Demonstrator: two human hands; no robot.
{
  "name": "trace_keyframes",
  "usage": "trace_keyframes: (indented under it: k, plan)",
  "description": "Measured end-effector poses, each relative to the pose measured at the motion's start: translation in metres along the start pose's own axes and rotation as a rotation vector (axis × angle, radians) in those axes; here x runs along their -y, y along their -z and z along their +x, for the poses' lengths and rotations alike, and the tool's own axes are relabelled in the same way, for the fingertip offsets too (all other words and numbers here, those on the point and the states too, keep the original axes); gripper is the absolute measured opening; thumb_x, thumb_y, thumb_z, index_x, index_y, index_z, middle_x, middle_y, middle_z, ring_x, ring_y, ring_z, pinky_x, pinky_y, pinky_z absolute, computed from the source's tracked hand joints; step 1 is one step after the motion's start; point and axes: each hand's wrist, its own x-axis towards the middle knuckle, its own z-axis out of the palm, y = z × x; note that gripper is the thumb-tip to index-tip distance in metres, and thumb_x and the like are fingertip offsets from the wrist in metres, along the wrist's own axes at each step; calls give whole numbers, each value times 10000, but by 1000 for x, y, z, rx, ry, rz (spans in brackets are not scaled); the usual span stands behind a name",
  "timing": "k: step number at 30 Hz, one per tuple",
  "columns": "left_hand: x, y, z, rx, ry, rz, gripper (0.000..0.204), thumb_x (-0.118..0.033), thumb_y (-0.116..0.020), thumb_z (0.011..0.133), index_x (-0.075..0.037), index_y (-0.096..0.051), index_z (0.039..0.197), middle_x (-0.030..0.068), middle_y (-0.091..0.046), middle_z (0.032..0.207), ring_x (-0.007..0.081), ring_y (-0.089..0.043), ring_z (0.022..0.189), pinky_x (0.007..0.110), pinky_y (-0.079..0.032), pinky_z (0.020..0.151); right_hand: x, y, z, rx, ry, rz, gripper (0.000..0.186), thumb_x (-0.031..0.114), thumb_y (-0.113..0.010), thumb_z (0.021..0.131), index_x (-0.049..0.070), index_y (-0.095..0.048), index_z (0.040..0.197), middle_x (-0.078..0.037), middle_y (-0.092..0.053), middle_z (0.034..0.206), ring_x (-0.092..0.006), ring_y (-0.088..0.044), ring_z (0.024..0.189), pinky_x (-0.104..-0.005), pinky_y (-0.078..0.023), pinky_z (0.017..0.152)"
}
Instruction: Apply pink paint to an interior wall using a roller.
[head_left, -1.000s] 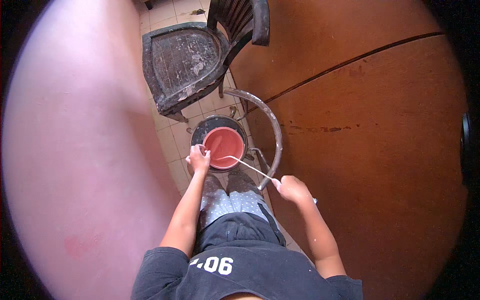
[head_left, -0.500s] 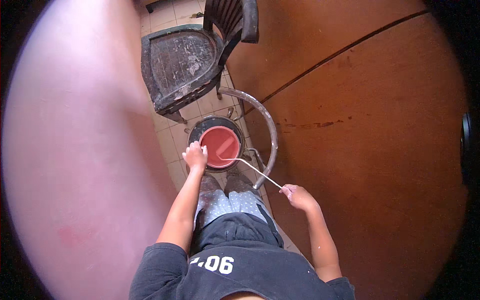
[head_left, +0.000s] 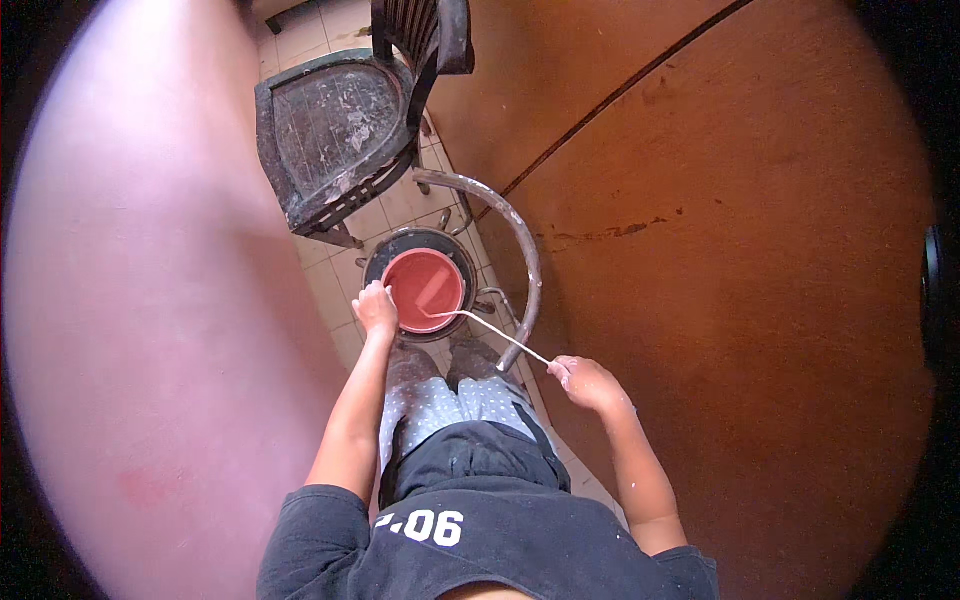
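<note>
My left hand (head_left: 376,308) is closed on the rim of a round bucket (head_left: 459,272) of pinkish-red paint. Lying in the paint is a paint roller (head_left: 433,289), its sleeve coated the same colour. Its long, bent, pale wire handle (head_left: 492,326) slopes over the bucket's right side. At the far end of that wire, my right hand (head_left: 588,382) grips the roller with fingers wrapped round it; the grip is hidden in the hand. Under the bucket is a round black stool seat (head_left: 425,238).
A curved, paint-spotted metal tube (head_left: 527,245) arcs close by the roller's wire. Beyond the bucket stands a worn dark chair (head_left: 340,120) on a tiled floor (head_left: 395,205). A pale pink wall (head_left: 170,280) rises on the left, and a large brown panel (head_left: 720,300) on the right.
The whole view has shifted, so the chair and bucket appear farther left. Within the bucket, the roller has moved slightly left. Both hands keep their holds.
</note>
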Motion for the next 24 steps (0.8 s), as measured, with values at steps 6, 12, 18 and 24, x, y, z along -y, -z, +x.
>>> trace_keyframes:
  k: [6, 12, 18, 24]
  plan:
    - [5, -6, 1, -91, -92, -106, 191, -250, -559, 870, -59, -569, 864, 125, -617, 835, 303, -593, 844, 463, -433, 715, -7, -2, 5, -9, 54, 38, 358, 317, -367, 924, 61, -602, 1009, -209, -594, 1084, -400, -548, 1018, -482, -430, 867]
    - [10, -7, 2, -85, -130, -85, 183, -239, -547, 877, -56, -556, 875, 127, -606, 848, 305, -579, 847, 459, -433, 715, -4, 2, 6, 2, 52, 20, 375, 312, -361, 926, 49, -604, 1038, -207, -593, 1094, -395, -547, 1025, -472, -426, 884]
    - [10, -2, 6, -128, -150, -24, 176, -254, -582, 853, -82, -553, 834, 85, -588, 788, 268, -569, 817, 428, -426, 691, -2, 6, 5, -1, 53, 17, 382, 315, -366, 927, 43, -611, 1037, -206, -591, 1105, -391, -548, 1029, -467, -423, 892]
    - [5, 0, 11, -121, -150, 3, 209, -293, -628, 812, -97, -554, 828, 67, -594, 790, 248, -576, 824, 428, -413, 709, 11, 15, 1, 21, 28, 4, 388, 323, -362, 933, 36, -613, 1007, -212, -597, 1081, -391, -552, 1019, -470, -430, 879]
